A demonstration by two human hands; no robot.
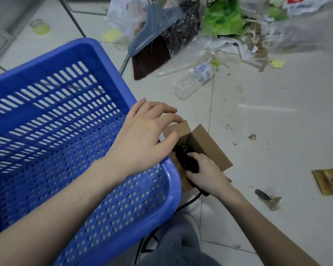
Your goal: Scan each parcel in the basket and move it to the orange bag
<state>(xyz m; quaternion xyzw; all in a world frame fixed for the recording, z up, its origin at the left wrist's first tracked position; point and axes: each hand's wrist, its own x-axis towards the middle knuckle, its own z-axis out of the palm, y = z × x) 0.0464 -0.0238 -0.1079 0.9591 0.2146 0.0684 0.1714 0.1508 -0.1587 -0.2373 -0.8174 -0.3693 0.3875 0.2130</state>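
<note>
**Scanner in the cardboard box, blue basket beside it**

Head view. A big blue basket (69,131) with perforated walls fills the left half of the picture, from 7 o'clock to 11 o'clock. The part of its inside that shows holds no parcel; only the bare holed floor and walls are seen, and the near left corner is dark.

Just beside the basket's right rim, near the centre of the picture, a small open cardboard box (204,144) stands on the tiled floor (267,131), its flaps turned up. Inside it lies a black scanner (186,160) with a small green light at its far end. The right hand (206,173) grips the scanner, fingers curled round its body, and a black cable (190,202) runs from under this hand toward 6 o'clock. The left hand (142,135) reaches over the basket rim; its fingers are spread and relaxed, holding nothing, and the fingertips seem to touch the far flap of the box, though I cannot tell this for sure.

At 12 o'clock to 2 o'clock lies a heap of plastic bags (238,25), with a grey broom (152,41) leaning into it. An empty clear bottle (194,79) lies on its side at 1 o'clock. The orange bag does not show here.
</note>
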